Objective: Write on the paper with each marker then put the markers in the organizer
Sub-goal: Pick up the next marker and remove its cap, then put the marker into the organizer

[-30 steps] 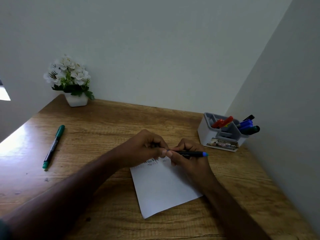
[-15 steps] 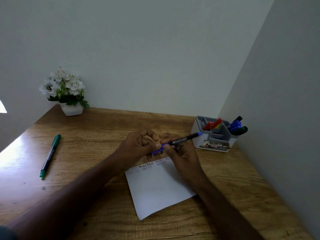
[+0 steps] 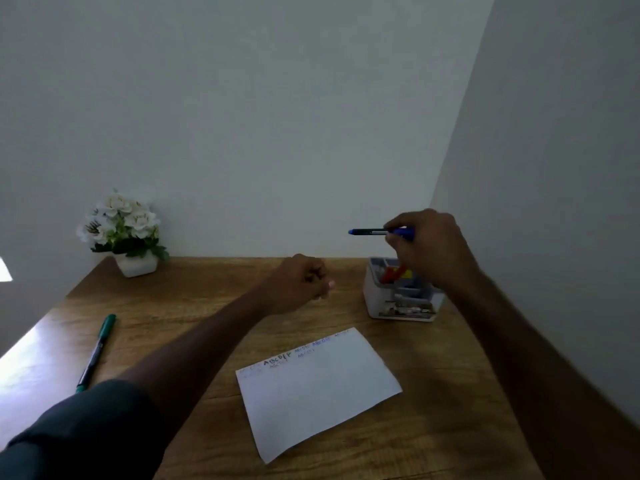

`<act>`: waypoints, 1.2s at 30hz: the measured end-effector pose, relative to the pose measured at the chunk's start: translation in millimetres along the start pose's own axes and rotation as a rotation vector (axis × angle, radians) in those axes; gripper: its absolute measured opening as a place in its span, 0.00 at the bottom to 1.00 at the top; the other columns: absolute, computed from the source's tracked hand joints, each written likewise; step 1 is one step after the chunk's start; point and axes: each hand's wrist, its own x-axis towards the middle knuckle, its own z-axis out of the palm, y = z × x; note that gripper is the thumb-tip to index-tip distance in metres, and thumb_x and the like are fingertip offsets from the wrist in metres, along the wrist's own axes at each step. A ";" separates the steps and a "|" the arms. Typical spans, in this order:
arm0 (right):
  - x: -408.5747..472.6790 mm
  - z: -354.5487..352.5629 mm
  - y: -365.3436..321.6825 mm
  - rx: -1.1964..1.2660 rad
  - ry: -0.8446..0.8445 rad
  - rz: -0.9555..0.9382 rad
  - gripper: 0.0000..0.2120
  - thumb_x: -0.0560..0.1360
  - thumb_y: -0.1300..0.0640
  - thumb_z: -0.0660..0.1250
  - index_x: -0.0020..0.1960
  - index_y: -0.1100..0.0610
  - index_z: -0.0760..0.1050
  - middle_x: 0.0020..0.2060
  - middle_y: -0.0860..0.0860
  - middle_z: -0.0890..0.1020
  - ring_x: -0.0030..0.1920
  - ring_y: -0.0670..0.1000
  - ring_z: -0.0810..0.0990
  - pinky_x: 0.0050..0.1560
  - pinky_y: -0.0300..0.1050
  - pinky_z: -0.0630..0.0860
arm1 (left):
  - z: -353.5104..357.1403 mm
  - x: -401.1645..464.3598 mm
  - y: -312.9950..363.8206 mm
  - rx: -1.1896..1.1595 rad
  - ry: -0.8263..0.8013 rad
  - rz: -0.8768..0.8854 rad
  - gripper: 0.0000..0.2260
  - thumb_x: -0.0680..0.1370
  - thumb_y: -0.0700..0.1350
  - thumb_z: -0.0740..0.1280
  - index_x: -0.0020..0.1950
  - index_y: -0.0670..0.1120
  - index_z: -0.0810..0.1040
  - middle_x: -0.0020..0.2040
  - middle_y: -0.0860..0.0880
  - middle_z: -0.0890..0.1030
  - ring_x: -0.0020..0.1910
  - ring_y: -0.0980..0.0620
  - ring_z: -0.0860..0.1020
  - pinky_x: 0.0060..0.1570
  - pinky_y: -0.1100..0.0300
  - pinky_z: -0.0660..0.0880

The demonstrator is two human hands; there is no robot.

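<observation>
Right hand (image 3: pixel 427 247) raised above the organizer (image 3: pixel 401 299), fingers closed around a blue marker (image 3: pixel 377 232) held level, free end pointing left. Left hand (image 3: pixel 301 282) curled into a loose fist over the table (image 3: pixel 194 306), holding nothing. Paper (image 3: pixel 318 386) flat near the front edge — lines of lettering along its top. Green marker (image 3: pixel 97 351) lying well apart at left. Flower pot (image 3: pixel 135 265) at the back corner.

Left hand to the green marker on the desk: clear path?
Probably yes. The left hand is closed but seems empty, and only bare desk lies between it and the green marker.
</observation>
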 end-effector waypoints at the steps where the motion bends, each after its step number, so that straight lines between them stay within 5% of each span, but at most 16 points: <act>1: 10.7 -7.6 4.1 -0.066 -0.071 0.018 0.09 0.76 0.56 0.68 0.54 0.53 0.84 0.44 0.53 0.85 0.33 0.46 0.76 0.34 0.37 0.71 | 1.9 8.2 2.7 0.035 -0.012 0.016 0.08 0.78 0.46 0.69 0.42 0.43 0.80 0.37 0.50 0.84 0.37 0.55 0.82 0.43 0.55 0.80; 5: 32.1 -16.7 10.8 -0.204 -0.237 0.012 0.06 0.73 0.60 0.68 0.47 0.55 0.84 0.39 0.51 0.84 0.30 0.43 0.75 0.28 0.35 0.66 | 12.3 31.1 8.0 0.117 -0.047 0.028 0.07 0.77 0.46 0.70 0.42 0.44 0.80 0.37 0.51 0.84 0.37 0.54 0.82 0.41 0.56 0.79; 8: 36.2 -6.3 12.1 -0.244 -0.327 -0.012 0.03 0.72 0.59 0.71 0.43 0.57 0.83 0.38 0.52 0.84 0.34 0.46 0.79 0.32 0.36 0.72 | 19.9 37.9 10.3 0.135 -0.062 0.040 0.08 0.77 0.46 0.70 0.43 0.43 0.80 0.37 0.51 0.84 0.37 0.58 0.82 0.39 0.62 0.77; 11: 39.4 10.1 17.1 -0.259 -0.381 -0.021 0.06 0.72 0.54 0.73 0.43 0.57 0.83 0.40 0.52 0.85 0.38 0.48 0.81 0.39 0.42 0.78 | 24.0 39.6 10.7 0.148 -0.081 0.045 0.08 0.77 0.46 0.70 0.42 0.42 0.80 0.37 0.52 0.84 0.36 0.60 0.81 0.39 0.63 0.77; 17: 37.9 29.5 27.8 -0.278 -0.500 0.016 0.12 0.74 0.47 0.72 0.48 0.56 0.84 0.46 0.52 0.85 0.41 0.48 0.79 0.41 0.42 0.74 | 20.3 30.3 8.9 0.157 -0.085 0.036 0.08 0.76 0.47 0.71 0.42 0.44 0.80 0.36 0.52 0.84 0.36 0.57 0.82 0.41 0.56 0.79; 21: 35.7 20.4 23.7 -0.285 -0.441 0.037 0.16 0.73 0.41 0.70 0.46 0.53 0.84 0.42 0.49 0.84 0.40 0.47 0.80 0.38 0.40 0.73 | 9.7 20.3 5.4 0.153 -0.081 0.031 0.07 0.76 0.47 0.71 0.42 0.44 0.80 0.36 0.51 0.84 0.36 0.55 0.82 0.42 0.53 0.80; 26: 24.5 19.0 -14.9 -0.112 -0.193 -0.008 0.09 0.74 0.50 0.70 0.41 0.55 0.83 0.37 0.50 0.84 0.37 0.47 0.81 0.37 0.38 0.71 | -10.8 1.8 5.0 0.138 -0.028 -0.002 0.08 0.76 0.47 0.71 0.41 0.44 0.80 0.36 0.51 0.84 0.36 0.55 0.82 0.42 0.55 0.80; 32: -3.9 77.2 -95.8 0.017 -0.277 -0.155 0.06 0.73 0.51 0.69 0.42 0.53 0.81 0.43 0.50 0.83 0.43 0.50 0.81 0.41 0.42 0.73 | -52.2 -43.2 1.3 0.239 -0.038 -0.018 0.05 0.74 0.38 0.66 0.40 0.45 0.80 0.36 0.54 0.83 0.36 0.60 0.81 0.40 0.65 0.74; 36: -26.2 118.3 -149.5 0.065 -0.370 -0.195 0.05 0.73 0.53 0.69 0.46 0.54 0.81 0.44 0.51 0.83 0.42 0.51 0.81 0.38 0.43 0.75 | -96.7 -89.4 -21.8 0.350 0.012 -0.105 0.05 0.73 0.40 0.67 0.39 0.47 0.81 0.35 0.53 0.83 0.36 0.57 0.80 0.38 0.61 0.76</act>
